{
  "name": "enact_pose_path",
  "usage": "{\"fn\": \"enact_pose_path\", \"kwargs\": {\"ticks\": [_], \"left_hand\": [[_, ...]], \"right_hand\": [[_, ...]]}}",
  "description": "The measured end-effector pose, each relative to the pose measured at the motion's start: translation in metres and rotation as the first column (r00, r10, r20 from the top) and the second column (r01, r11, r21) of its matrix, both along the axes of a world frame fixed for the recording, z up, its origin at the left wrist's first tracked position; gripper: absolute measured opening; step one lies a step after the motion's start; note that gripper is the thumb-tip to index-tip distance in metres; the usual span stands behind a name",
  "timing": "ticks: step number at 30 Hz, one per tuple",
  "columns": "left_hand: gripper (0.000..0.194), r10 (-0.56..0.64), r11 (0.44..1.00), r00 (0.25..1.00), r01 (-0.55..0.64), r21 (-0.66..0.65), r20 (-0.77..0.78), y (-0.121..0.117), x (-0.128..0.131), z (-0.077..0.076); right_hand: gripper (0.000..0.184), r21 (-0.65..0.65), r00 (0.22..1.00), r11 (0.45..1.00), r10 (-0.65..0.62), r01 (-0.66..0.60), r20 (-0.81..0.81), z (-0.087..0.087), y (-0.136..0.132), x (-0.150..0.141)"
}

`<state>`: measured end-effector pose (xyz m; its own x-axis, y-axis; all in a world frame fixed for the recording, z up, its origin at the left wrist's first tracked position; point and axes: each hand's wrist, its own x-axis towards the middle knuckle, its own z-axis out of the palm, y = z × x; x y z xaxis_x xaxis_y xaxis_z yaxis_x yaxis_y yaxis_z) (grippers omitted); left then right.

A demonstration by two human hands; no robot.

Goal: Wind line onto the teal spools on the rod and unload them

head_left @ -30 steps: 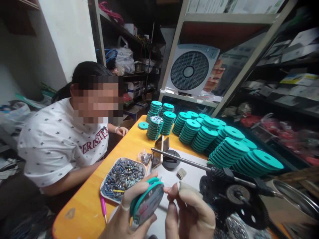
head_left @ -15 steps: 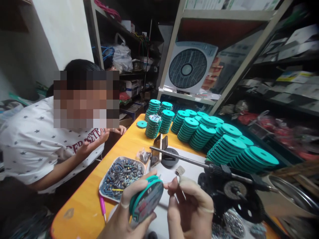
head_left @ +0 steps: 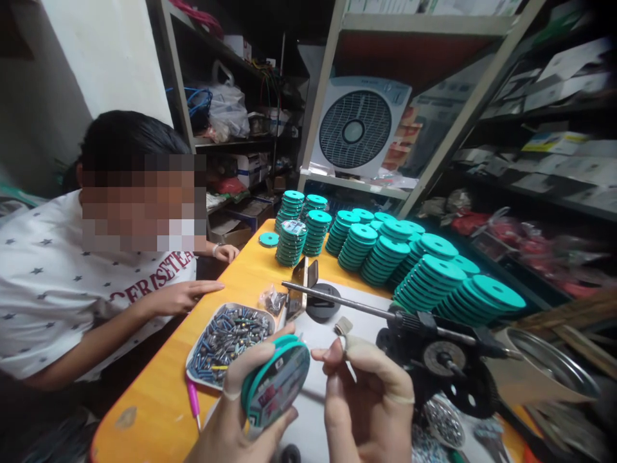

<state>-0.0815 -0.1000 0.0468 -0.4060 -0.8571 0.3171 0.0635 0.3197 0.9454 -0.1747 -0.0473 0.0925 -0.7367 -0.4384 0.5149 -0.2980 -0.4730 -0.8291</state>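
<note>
My left hand is closed around a teal spool with a printed label on its face, held tilted above the table. Just to the right of the spool, my right hand is raised with thumb and fingers drawn together in a pinch. Whatever lies between those fingertips is too fine to make out. Pale finger covers sit on some fingers of both hands. Behind the left hand stands a white tray full of small metal and blue pieces. A winding machine with a long metal rod is beyond my right hand.
Stacks of teal spools line the table's far side. A phone stands near a black disc. A purple-handled tool lies by the tray. At the left sits a person, one hand on the table edge. A box fan stands behind.
The person at the left has lowered a raised hand to the table edge. The whole view has shifted slightly. My hands keep nearly the same hold beside the spool.
</note>
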Motion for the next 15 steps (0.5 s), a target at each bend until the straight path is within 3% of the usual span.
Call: {"fn": "enact_pose_path", "kwargs": {"ticks": [5, 15], "left_hand": [[0.054, 0.031, 0.999, 0.996, -0.034, 0.03, 0.085, 0.0032, 0.0023, -0.0016], [0.053, -0.013, 0.996, 1.0, 0.014, 0.089, -0.006, 0.0074, -0.0035, 0.0019]], "right_hand": [[0.029, 0.023, 1.0, 1.0, -0.017, 0.017, -0.008, -0.0032, -0.0008, 0.0031], [0.03, -0.018, 0.995, 0.997, -0.074, 0.073, -0.07, -0.0062, -0.0013, 0.0006]]}}
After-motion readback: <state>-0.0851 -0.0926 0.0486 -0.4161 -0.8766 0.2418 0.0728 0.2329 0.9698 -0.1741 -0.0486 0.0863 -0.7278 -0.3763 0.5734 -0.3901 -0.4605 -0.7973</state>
